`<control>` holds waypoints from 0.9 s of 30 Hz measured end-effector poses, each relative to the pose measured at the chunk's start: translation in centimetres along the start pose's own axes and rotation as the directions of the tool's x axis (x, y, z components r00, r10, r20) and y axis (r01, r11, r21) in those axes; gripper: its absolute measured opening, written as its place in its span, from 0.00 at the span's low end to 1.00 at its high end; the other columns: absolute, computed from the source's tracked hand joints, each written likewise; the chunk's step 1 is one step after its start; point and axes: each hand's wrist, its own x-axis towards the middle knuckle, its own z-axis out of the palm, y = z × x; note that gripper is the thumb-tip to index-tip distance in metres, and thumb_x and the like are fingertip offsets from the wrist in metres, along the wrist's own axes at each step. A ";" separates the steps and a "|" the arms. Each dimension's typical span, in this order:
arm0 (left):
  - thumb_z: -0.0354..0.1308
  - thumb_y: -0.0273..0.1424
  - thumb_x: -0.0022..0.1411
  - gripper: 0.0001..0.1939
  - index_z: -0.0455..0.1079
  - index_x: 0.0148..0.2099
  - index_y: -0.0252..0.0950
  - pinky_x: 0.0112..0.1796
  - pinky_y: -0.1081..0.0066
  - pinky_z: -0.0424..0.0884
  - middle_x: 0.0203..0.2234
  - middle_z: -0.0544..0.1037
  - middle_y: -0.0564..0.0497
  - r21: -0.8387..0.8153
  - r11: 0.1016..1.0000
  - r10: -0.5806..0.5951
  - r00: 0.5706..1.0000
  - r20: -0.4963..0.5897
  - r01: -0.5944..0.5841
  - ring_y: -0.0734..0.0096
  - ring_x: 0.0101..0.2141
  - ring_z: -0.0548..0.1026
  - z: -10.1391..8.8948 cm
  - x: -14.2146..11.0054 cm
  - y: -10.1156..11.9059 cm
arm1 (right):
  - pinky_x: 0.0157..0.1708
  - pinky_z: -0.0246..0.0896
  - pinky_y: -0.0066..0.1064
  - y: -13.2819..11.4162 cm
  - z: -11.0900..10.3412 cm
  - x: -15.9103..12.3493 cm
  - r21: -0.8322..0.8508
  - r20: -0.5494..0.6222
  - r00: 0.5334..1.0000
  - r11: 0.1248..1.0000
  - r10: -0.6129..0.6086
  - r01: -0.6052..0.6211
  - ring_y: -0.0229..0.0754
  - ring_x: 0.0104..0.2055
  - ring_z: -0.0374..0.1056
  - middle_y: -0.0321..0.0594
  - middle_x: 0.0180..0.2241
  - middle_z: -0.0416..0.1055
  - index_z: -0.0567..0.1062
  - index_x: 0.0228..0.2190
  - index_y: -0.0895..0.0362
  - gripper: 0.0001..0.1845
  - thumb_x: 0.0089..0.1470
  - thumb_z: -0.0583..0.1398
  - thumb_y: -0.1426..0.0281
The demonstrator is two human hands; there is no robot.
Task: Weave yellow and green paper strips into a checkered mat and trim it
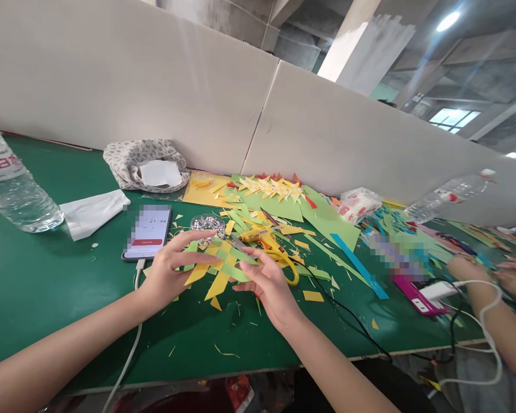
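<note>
Between my two hands is a woven piece of yellow and green paper strips (221,265), held just above the green table, its loose strip ends sticking out. My left hand (165,272) grips its left side, with fingers bent over the top. On the right, my right hand (269,287) pinches the other side between thumb and fingers. Right behind that hand lie yellow-handled scissors (284,259), partly hidden by it. A clear case of small beads or eyes (208,223) sits beyond my left fingers, among green and yellow paper scraps (245,218).
A phone (148,232) with a white cable lies left, near a water bottle (19,178) and a cloth bag (144,163). Finished woven paper pieces (275,188) rest at the back by the partition (176,92). Another person's arm (494,321) and a pink power bank (419,295) are right.
</note>
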 end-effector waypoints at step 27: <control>0.49 0.40 0.60 0.13 0.60 0.45 0.39 0.20 0.75 0.61 0.24 0.77 0.55 0.278 0.871 -0.489 0.757 0.433 0.404 0.72 0.20 0.73 1.5 -0.5 0.7 | 0.36 0.65 0.31 0.2 -2.5 1.8 -0.817 0.148 0.822 0.401 -0.549 0.415 0.40 0.37 0.68 0.41 0.36 0.70 0.69 0.38 0.55 0.08 0.53 0.56 0.69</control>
